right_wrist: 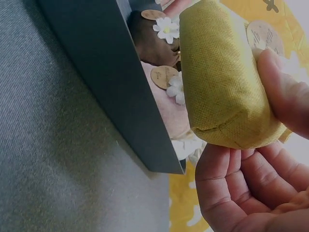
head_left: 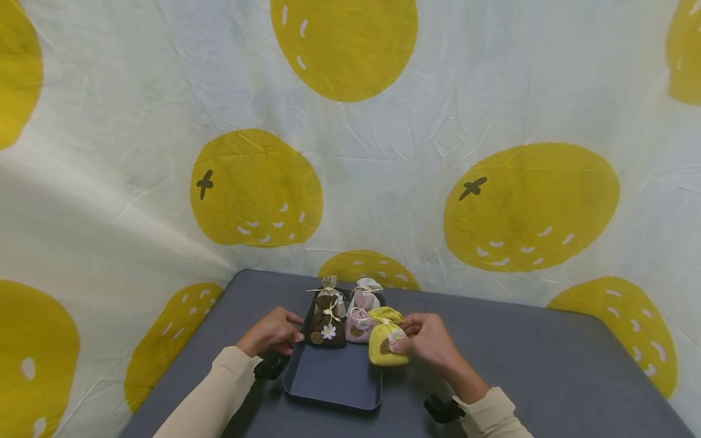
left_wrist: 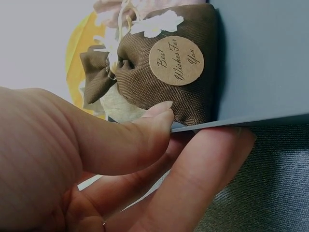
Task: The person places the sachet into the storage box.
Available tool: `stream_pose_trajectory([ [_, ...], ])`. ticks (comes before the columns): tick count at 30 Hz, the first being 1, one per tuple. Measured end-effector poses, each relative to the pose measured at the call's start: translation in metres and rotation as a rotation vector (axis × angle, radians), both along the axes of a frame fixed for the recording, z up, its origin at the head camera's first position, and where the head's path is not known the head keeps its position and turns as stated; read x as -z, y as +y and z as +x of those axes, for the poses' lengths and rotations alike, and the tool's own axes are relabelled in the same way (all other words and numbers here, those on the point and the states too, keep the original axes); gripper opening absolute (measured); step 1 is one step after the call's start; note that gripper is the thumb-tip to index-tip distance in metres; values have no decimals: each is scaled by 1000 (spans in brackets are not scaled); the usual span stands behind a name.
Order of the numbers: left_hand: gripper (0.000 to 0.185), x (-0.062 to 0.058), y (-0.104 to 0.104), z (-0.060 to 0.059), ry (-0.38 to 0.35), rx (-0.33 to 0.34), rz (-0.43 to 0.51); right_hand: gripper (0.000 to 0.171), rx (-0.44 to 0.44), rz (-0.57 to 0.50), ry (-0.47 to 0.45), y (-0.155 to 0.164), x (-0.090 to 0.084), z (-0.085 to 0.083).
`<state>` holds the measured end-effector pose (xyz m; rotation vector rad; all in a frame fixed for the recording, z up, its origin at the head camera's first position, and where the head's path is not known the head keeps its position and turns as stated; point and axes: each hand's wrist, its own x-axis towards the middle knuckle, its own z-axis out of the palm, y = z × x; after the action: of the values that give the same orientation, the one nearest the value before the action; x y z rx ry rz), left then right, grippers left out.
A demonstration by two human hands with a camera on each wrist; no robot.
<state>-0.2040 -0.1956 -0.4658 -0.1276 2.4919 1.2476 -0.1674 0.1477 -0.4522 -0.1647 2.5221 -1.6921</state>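
My right hand [head_left: 432,340] grips a yellow drawstring pouch [head_left: 387,340] between thumb and fingers, above the right side of a dark tray [head_left: 334,380]. The pouch carries a white flower and a round tag, and in the right wrist view its yellow cloth [right_wrist: 222,77] fills the middle. My left hand [head_left: 274,331] pinches the tray's left rim, thumb inside and fingers outside. Beside that thumb lies a dark brown pouch [left_wrist: 164,72] with a round "Best Wishes For You" sticker [left_wrist: 176,61]. A pink pouch [head_left: 358,325] sits to its right in the tray.
Behind the front pouches, a beige pouch [head_left: 336,301] and a white-topped pouch [head_left: 369,286] lie at the tray's far end. The tray rests on a dark grey table [head_left: 526,365]. A pale curtain with yellow fruit prints [head_left: 257,188] hangs around the table's edges.
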Motion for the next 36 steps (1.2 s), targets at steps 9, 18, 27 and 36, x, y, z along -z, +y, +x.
stream_pose_trajectory([
  [9,43,0,0,-1,-5,-10,19,36,-7,-7,16,-10,-3,1],
  [18,44,-1,-2,-1,-15,-10,29,35,-6,-14,26,-20,-7,-1],
  [27,44,0,-1,-2,-23,-9,19,35,-9,-37,44,-30,-12,0],
  [36,44,0,-2,-1,-15,-1,19,35,-31,-30,86,-39,-11,-1],
])
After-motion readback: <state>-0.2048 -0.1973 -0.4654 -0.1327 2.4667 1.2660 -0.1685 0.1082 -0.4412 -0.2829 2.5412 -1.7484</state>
